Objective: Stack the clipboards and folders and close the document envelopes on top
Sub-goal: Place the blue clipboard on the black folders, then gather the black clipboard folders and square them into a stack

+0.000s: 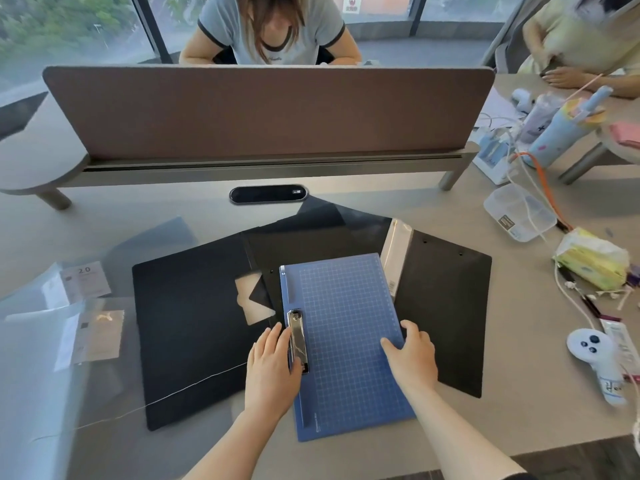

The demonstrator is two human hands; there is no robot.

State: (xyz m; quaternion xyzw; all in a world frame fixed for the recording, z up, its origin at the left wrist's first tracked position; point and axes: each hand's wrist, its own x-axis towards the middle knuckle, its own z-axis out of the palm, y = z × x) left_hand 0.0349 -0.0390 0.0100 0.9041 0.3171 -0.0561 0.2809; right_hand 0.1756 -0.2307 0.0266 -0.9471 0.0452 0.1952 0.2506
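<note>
Blue clipboard [346,341] hides middle black folder [311,244]; label text [85,282] unreadable.

Open desk [145,216] ahead of the black folders [194,327], clear passage up to the brown divider screen [263,112], which walls off the far side; on the right, a plastic tub [519,211], tissue pack [592,258], white controller [594,355] and loose cables [540,188] crowd the way, clear envelopes [52,341] cover the left

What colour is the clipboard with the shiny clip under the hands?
Blue, with a pale grid of squares printed across it. The clipboard shows best in the head view.
</note>
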